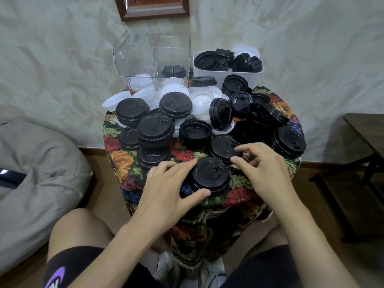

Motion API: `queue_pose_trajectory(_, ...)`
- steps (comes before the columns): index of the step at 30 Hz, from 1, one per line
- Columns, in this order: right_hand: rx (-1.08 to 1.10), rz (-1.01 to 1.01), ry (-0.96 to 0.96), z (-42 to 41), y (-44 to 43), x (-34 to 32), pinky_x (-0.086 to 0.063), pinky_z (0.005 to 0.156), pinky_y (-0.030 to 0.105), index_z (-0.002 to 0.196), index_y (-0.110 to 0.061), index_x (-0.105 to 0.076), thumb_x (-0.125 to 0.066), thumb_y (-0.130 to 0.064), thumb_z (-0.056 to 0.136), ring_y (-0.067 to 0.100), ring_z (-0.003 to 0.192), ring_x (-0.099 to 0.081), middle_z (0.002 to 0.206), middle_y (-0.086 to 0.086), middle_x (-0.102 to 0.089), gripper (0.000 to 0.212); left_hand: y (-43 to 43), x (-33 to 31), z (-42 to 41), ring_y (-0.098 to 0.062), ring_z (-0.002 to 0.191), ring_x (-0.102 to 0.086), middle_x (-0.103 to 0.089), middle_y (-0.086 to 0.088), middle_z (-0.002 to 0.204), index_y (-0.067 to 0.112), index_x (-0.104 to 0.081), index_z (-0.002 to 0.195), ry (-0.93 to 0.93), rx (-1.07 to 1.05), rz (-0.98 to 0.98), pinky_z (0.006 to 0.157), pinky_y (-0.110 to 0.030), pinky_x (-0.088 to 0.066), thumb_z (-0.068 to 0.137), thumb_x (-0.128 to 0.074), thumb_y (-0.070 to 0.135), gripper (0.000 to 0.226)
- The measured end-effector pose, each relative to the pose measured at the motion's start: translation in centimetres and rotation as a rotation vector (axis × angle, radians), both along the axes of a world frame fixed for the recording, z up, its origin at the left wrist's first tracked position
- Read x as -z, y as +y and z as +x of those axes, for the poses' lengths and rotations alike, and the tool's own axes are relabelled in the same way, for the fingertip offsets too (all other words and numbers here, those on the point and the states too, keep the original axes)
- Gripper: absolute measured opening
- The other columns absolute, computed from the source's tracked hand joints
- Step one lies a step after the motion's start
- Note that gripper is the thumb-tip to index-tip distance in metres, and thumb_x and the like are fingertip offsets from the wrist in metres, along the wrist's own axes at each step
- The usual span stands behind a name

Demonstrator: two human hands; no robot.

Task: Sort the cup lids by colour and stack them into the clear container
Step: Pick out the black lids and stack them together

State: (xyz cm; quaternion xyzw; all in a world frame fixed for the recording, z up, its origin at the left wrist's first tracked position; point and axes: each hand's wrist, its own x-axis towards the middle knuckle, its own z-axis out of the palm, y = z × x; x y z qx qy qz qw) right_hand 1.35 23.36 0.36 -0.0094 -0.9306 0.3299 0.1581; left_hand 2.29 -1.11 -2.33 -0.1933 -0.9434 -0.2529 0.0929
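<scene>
The left hand [166, 183] pinches the near black lid stack [209, 175] between thumb and fingers. The right hand [264, 165] touches the black lid behind [222, 147] with curled fingertips [235, 161]; its grip is unclear.

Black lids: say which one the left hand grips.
The black lid closest to the camera, in front of all the others; the left hand clasps its rim.

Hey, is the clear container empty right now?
No, the clear container holds white lids in its left compartment and black lids in its right one.
</scene>
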Motion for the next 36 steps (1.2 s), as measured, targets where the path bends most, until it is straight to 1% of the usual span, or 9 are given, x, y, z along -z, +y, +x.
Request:
queue_pose_trajectory(4, 0.014, 0.173, -0.096, -1.1, -0.5, 0.1, -0.052, 0.084, 0.039, 0.129, -0.036, -0.065, -0.068, -0.055, 0.092, -0.002, 0.074, -0.057, 0.134, -0.014, -0.059, 0.042, -0.1, 0.3, -0.1, -0.009, 0.129, -0.044, -0.059, 0.020, 0.139, 0.033, -0.048, 0.151, 0.003, -0.009, 0.014, 0.107, -0.041, -0.038, 0.086, -0.037, 0.087, 0.085)
queue_pose_trajectory(8, 0.036, 0.180, -0.053, -1.2, -0.9, 0.5, -0.055, 0.088, 0.043, 0.128, -0.035, -0.068, -0.070, -0.053, 0.091, 0.016, 0.092, -0.069, 0.143, -0.009, -0.059, 0.041, 0.1, 0.7, -0.1, -0.011, 0.126, -0.047, -0.061, 0.019, 0.135, 0.032, -0.051, 0.149, 0.037, -0.026, 0.022, 0.103, -0.040, -0.040, 0.088, -0.040, 0.085, 0.082)
queue_pose_trajectory(13, 0.080, 0.048, 0.054, -0.4, -0.8, 0.9, -0.057, 0.084, 0.038, 0.113, -0.028, -0.077, -0.073, -0.042, 0.092, 0.013, 0.104, -0.067, 0.131, -0.008, -0.067, 0.025, -0.1, 0.9, -0.1, -0.012, 0.126, -0.048, -0.061, 0.017, 0.139, 0.030, -0.052, 0.150, 0.041, -0.022, 0.019, 0.103, -0.040, -0.041, 0.089, -0.039, 0.085, 0.083)
queue_pose_trajectory(16, 0.095, 0.030, 0.094, 0.4, -0.6, 0.6, -0.052, 0.076, 0.029, 0.102, -0.029, -0.076, -0.071, -0.035, 0.095, 0.008, 0.092, -0.067, 0.112, -0.018, -0.067, 0.010, -0.1, 0.9, 0.0, -0.011, 0.127, -0.047, -0.060, 0.018, 0.140, 0.030, -0.050, 0.151, 0.032, -0.021, 0.020, 0.104, -0.040, -0.041, 0.089, -0.038, 0.085, 0.083)
queue_pose_trajectory(22, 0.042, 0.052, 0.012, 0.4, -0.9, 0.9, -0.052, 0.077, 0.032, 0.119, -0.033, -0.071, -0.073, -0.041, 0.093, 0.001, 0.070, -0.057, 0.137, -0.017, -0.061, 0.027, -0.4, 0.4, 0.1, -0.006, 0.131, -0.042, -0.056, 0.021, 0.142, 0.034, -0.048, 0.152, -0.016, -0.004, 0.041, 0.107, -0.033, -0.034, 0.086, -0.038, 0.087, 0.085)
queue_pose_trajectory(26, 0.076, 0.150, 0.014, 0.0, -1.5, 0.8, -0.046, 0.070, 0.032, 0.121, -0.033, -0.065, -0.070, -0.047, 0.094, 0.013, 0.082, -0.066, 0.125, -0.014, -0.068, 0.031, -0.8, 0.5, 0.1, -0.002, 0.134, -0.038, -0.053, 0.024, 0.144, 0.035, -0.045, 0.153, -0.030, 0.019, 0.043, 0.110, -0.029, -0.029, 0.086, -0.040, 0.087, 0.085)
queue_pose_trajectory(29, 0.134, 0.196, -0.022, -0.4, -1.9, 0.9, -0.051, 0.071, 0.040, 0.119, -0.035, -0.054, -0.066, -0.057, 0.092, 0.023, 0.086, -0.067, 0.110, -0.008, -0.070, 0.037, -0.8, 0.6, 0.1, -0.003, 0.134, -0.039, -0.053, 0.023, 0.145, 0.034, -0.044, 0.154, -0.024, 0.019, 0.035, 0.111, -0.031, -0.031, 0.087, -0.039, 0.086, 0.085)
queue_pose_trajectory(33, 0.138, 0.288, -0.049, -0.9, -2.1, 1.0, -0.057, 0.078, 0.043, 0.140, -0.040, -0.053, -0.060, -0.064, 0.093, 0.026, 0.103, -0.069, 0.138, -0.008, -0.061, 0.053, -0.8, 0.7, 0.0, -0.003, 0.134, -0.039, -0.053, 0.022, 0.145, 0.034, -0.044, 0.154, -0.019, 0.019, 0.035, 0.111, -0.032, -0.032, 0.087, -0.038, 0.087, 0.085)
queue_pose_trajectory(36, 0.141, 0.276, -0.048, -1.0, -2.2, 1.0, -0.056, 0.082, 0.044, 0.135, -0.037, -0.062, -0.061, -0.061, 0.093, 0.024, 0.107, -0.069, 0.146, -0.008, -0.056, 0.048, -0.8, 0.7, 0.1, -0.004, 0.134, -0.040, -0.053, 0.022, 0.145, 0.034, -0.045, 0.154, -0.018, 0.019, 0.038, 0.112, -0.033, -0.033, 0.088, -0.038, 0.087, 0.085)
